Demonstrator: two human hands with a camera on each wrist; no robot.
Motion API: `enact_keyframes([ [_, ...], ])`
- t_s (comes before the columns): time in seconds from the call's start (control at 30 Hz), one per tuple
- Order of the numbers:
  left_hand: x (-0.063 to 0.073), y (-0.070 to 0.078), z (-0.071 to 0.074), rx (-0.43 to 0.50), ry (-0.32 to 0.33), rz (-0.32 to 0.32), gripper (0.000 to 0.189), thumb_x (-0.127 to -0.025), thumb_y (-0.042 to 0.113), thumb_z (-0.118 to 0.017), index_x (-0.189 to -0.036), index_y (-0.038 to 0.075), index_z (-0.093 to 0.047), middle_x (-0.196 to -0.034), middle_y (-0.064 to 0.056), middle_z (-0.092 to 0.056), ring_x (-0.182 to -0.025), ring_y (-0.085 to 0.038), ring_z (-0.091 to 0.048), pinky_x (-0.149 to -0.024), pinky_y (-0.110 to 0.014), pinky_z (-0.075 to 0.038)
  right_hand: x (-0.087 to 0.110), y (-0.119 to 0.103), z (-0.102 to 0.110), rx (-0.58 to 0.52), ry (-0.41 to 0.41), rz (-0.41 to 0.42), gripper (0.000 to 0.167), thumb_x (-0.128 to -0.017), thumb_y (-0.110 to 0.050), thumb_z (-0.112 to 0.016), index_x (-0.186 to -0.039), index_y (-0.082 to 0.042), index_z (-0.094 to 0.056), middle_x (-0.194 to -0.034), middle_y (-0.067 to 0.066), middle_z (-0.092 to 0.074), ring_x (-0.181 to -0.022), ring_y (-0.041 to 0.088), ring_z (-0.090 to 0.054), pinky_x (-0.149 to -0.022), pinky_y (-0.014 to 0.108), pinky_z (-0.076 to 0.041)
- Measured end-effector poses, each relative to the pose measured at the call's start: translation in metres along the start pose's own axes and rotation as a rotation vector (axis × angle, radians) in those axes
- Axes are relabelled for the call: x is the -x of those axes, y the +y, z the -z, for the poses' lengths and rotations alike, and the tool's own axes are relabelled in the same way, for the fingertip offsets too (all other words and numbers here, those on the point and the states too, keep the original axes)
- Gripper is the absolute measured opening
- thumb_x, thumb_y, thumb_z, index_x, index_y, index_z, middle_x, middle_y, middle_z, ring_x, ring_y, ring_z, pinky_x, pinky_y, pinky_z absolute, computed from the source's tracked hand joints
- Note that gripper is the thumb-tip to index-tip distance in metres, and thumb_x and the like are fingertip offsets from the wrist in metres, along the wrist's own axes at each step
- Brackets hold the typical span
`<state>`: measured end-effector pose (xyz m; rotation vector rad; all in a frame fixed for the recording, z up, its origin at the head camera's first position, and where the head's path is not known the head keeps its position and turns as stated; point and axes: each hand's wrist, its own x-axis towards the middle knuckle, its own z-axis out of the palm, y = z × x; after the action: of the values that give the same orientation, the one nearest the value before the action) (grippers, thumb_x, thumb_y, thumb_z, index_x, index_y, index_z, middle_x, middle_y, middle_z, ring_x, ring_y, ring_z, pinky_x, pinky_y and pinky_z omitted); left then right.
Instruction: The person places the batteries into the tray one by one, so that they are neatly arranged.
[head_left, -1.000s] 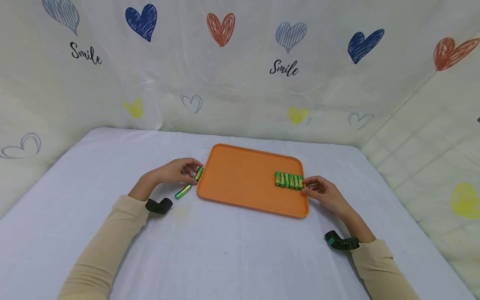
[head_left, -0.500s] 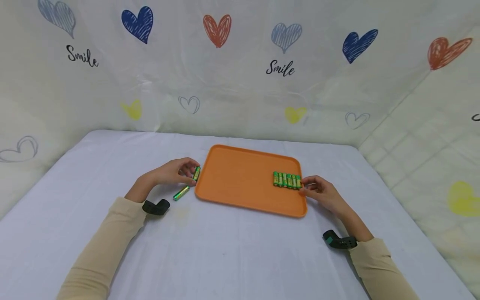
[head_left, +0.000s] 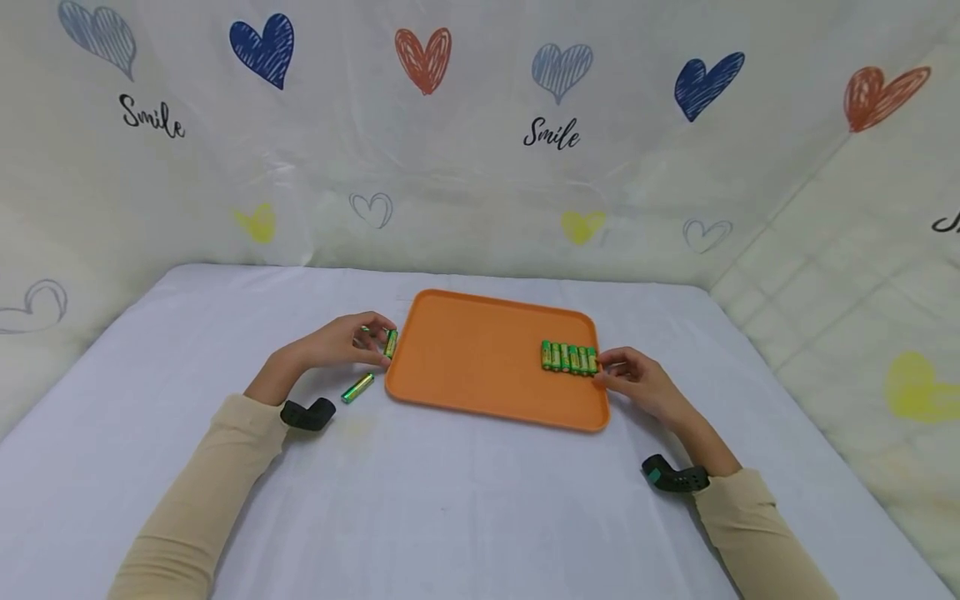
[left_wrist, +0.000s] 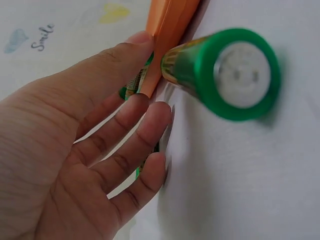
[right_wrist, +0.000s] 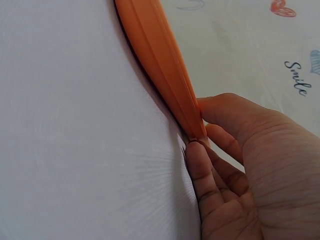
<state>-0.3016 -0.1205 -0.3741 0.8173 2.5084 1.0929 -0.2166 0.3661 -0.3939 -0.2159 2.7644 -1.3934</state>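
My left hand (head_left: 356,340) is at the left rim of an orange tray (head_left: 480,358). Between its thumb and forefinger it pinches a green battery (head_left: 391,342), just outside that rim; the thumb covers part of this battery (left_wrist: 134,85) in the left wrist view. Another battery (head_left: 357,388) lies on the table below the hand, its flat end large in the left wrist view. A bit of green (head_left: 365,329) shows behind the fingers. Holding the tray's right rim is my right hand (head_left: 645,383), thumb on the edge and fingers beneath, beside several batteries (head_left: 570,358) in a row on the tray.
A white cloth (head_left: 450,500) covers the table. Behind it hangs a pale backdrop (head_left: 465,167) printed with hearts and the word Smile. A black band with a camera (head_left: 307,414) sits on the left wrist, and a similar band (head_left: 675,477) on the right.
The head view has shifted slightly, so everything sits a little further left. My left hand and its battery have edged slightly up along the rim. My right hand stays at the tray's right edge.
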Motion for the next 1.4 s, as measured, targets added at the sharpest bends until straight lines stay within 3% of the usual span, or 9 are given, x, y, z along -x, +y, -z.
enact_keyframes([
  [0.37, -0.005, 0.011, 0.0, 0.004, 0.004, 0.01, 0.057, -0.083, 0.025, -0.079, -0.13, 0.006, -0.053, -0.113, -0.011, -0.058, -0.094, -0.02, -0.06, -0.088, -0.038, -0.047, 0.001, -0.003, 0.001, -0.002, -0.002, 0.0, 0.043, -0.092, -0.02, -0.069, -0.126, 0.003, -0.054, -0.113, 0.017, -0.058, -0.088, 0.012, -0.054, -0.074, 0.019, -0.045],
  [0.97, -0.033, 0.032, -0.008, -0.01, -0.038, -0.112, 0.052, -0.082, 0.023, -0.081, -0.125, 0.006, -0.057, -0.105, -0.009, -0.059, -0.092, -0.02, -0.06, -0.083, -0.037, -0.047, -0.004, 0.0, 0.006, -0.011, -0.015, 0.012, 0.043, -0.093, -0.021, -0.069, -0.126, 0.002, -0.054, -0.115, 0.017, -0.058, -0.09, 0.012, -0.054, -0.075, 0.019, -0.046],
  [1.4, -0.057, 0.045, -0.023, 0.027, -0.073, -0.161, 0.05, -0.082, 0.021, -0.081, -0.124, 0.005, -0.057, -0.105, -0.01, -0.058, -0.09, -0.019, -0.064, -0.09, -0.039, -0.048, -0.009, 0.002, 0.007, -0.021, -0.018, 0.011, 0.043, -0.093, -0.02, -0.069, -0.127, 0.002, -0.054, -0.115, 0.017, -0.057, -0.092, 0.014, -0.053, -0.076, 0.019, -0.046],
])
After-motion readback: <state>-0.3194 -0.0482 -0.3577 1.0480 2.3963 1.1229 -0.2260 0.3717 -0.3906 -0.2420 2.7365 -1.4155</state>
